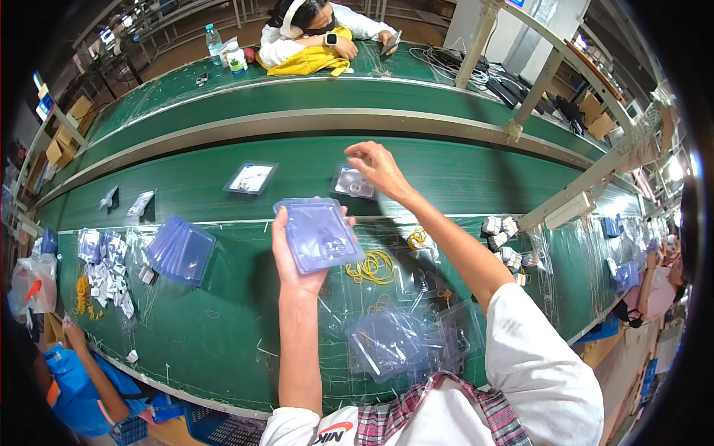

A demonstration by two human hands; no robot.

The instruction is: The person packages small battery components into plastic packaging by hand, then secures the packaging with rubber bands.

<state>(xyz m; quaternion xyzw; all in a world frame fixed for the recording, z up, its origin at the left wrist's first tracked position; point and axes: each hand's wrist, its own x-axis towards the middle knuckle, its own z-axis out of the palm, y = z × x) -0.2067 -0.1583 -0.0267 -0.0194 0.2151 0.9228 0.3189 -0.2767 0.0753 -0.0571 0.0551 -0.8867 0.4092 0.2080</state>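
Note:
My left hand (303,279) holds up a stack of clear bluish plastic blister shells (318,234), with the thumb along the left edge and fingertips showing at the right. My right hand (383,172) is over the green belt, its fingers loosely bent and nothing visible in them. Just below those fingers lies a blister pack (354,183) with a white card and a small item inside. Another blister pack with a white card (251,178) rests on the belt to the left. Yellow rubber bands (375,267) lie on the bench beside the held stack.
More clear shells (390,342) are piled before me, and a fanned stack (182,250) lies left. White folded pieces (111,279) are heaped further left. Small packs (504,241) sit beside a post (573,193). Across the belt a person (316,33) leans on a table; others work at both sides.

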